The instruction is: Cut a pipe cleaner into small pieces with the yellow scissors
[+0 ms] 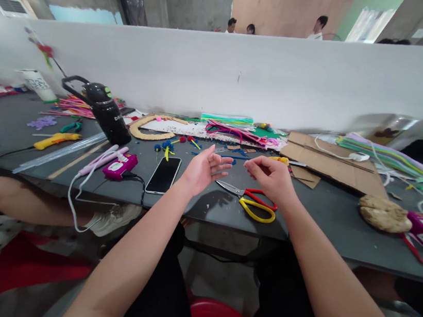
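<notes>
Left hand cupped, palm-up; right hand curled (above scissors).

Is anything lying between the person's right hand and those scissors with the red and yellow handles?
Nothing visible. The right hand hovers just above the scissors, which lie flat on the grey table. The left hand is off to the side, nearer the phone.

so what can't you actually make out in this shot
Head view only:
- right hand: curled fingers hide whatever it pinches.
- scissors: part of the handles hidden behind that hand.
- black bottle: lettering cut off by its curve.
- white cup: writing blurred, too small.
</notes>
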{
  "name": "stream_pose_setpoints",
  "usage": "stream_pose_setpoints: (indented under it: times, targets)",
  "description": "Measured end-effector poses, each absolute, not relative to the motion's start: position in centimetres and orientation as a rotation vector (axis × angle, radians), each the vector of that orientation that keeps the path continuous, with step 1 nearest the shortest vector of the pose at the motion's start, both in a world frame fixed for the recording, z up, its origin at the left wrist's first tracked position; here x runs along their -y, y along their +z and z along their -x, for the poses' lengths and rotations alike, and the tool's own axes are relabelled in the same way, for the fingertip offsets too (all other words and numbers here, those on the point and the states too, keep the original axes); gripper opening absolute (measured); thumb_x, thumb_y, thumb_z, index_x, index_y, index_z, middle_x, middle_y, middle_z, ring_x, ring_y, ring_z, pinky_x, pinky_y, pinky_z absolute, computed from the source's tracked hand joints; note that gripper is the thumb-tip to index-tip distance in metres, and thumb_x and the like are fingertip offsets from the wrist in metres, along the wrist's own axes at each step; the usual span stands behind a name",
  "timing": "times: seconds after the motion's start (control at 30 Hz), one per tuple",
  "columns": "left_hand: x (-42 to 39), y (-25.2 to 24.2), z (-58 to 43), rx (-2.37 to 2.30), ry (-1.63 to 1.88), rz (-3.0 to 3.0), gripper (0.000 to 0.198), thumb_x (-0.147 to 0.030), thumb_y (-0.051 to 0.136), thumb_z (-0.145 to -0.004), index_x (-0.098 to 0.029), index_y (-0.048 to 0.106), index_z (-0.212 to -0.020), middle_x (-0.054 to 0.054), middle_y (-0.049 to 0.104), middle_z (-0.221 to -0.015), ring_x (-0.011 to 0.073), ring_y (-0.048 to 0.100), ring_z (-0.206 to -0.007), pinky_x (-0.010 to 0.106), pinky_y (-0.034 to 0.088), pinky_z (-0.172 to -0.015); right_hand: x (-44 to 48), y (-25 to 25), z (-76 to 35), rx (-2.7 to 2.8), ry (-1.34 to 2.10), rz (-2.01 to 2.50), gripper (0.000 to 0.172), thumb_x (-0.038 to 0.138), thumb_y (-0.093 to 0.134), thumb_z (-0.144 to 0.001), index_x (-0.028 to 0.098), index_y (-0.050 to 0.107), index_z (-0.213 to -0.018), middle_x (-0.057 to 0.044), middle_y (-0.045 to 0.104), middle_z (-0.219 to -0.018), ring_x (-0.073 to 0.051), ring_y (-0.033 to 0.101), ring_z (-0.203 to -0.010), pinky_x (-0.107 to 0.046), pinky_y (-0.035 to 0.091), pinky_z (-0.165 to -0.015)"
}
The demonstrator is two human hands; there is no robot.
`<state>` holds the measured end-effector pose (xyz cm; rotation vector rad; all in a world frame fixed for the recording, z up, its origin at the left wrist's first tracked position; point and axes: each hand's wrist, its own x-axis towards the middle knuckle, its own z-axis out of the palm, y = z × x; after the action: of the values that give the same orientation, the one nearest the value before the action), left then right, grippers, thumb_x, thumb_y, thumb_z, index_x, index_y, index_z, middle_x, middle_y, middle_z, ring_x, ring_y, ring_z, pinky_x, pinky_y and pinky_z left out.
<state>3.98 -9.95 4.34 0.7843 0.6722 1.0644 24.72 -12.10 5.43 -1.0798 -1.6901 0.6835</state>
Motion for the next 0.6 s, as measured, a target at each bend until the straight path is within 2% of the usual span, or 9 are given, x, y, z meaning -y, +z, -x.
stream_pose_setpoints:
  times: [0.13,0.2,0.27,0.37,0.47,0.6]
  targets:
    - [9.9,4.3,-3.8,-0.63,1.073,-0.784,0.045,-0.057,0.061,-0.083,-0.017,0.056,-0.063,0.012,0.073,-0.107,0.023,0.068,-0.096,0.032,0.051,-0.078,12.3,5.5,-24.6,1.645,0.798,1.037,0.029,0.042,0.075,-0.076,0.017,0.075,-0.09,-0.005,0.072,-0.079,-0.016,0.063,-0.07,-0.029,0.051,-0.068]
    - [9.9,4.3,-3.7,-0.633,1.083,-0.786,0.046,-0.058,0.06,-0.083,-0.017,0.056,-0.064,0.012,0.073,-0.106,0.022,0.069,-0.093,0.031,0.051,-0.077,12.5,5.7,-24.5,1.618,0.854,1.03,0.031,0.043,0.077,-0.074,0.017,0.075,-0.089,-0.005,0.073,-0.077,-0.017,0.064,-0.07,-0.03,0.052,-0.067]
    - [9.9,4.3,-3.7,-0.647,1.105,-0.782,0.044,-0.056,0.06,-0.084,-0.017,0.056,-0.065,0.011,0.074,-0.105,0.0209,0.069,-0.09,0.03,0.051,-0.075,12.8,5.9,-24.5,1.616,0.901,1.04,0.031,0.046,0.076,-0.075,0.016,0.074,-0.082,-0.004,0.069,-0.068,-0.015,0.061,-0.062,-0.029,0.051,-0.061]
    - [9.8,4.4,-3.5,-0.66,1.125,-0.773,0.042,-0.054,0.06,-0.084,-0.017,0.056,-0.065,0.009,0.074,-0.102,0.0197,0.069,-0.087,0.03,0.05,-0.075,13.2,6.1,-24.5,1.664,0.916,1.063,0.036,0.051,0.073,-0.078,0.017,0.066,-0.069,0.001,0.057,-0.055,-0.011,0.049,-0.051,-0.024,0.041,-0.048]
    - [9.7,4.6,-3.4,-0.669,1.14,-0.775,0.042,-0.053,0.059,-0.085,-0.017,0.055,-0.063,0.008,0.075,-0.098,0.019,0.068,-0.084,0.029,0.049,-0.073,13.5,6.0,-24.4,1.723,0.858,1.074,0.04,0.054,0.071,-0.078,0.017,0.063,-0.065,0.002,0.052,-0.053,-0.009,0.043,-0.049,-0.024,0.034,-0.044]
    - [9.7,4.7,-3.4,-0.677,1.141,-0.78,0.043,-0.052,0.058,-0.086,-0.017,0.053,-0.062,0.008,0.075,-0.095,0.0182,0.068,-0.081,0.029,0.049,-0.071,13.6,5.7,-24.2,1.741,0.881,1.028,0.033,0.05,0.077,-0.073,0.018,0.07,-0.075,-0.003,0.068,-0.071,-0.014,0.058,-0.063,-0.026,0.047,-0.057]
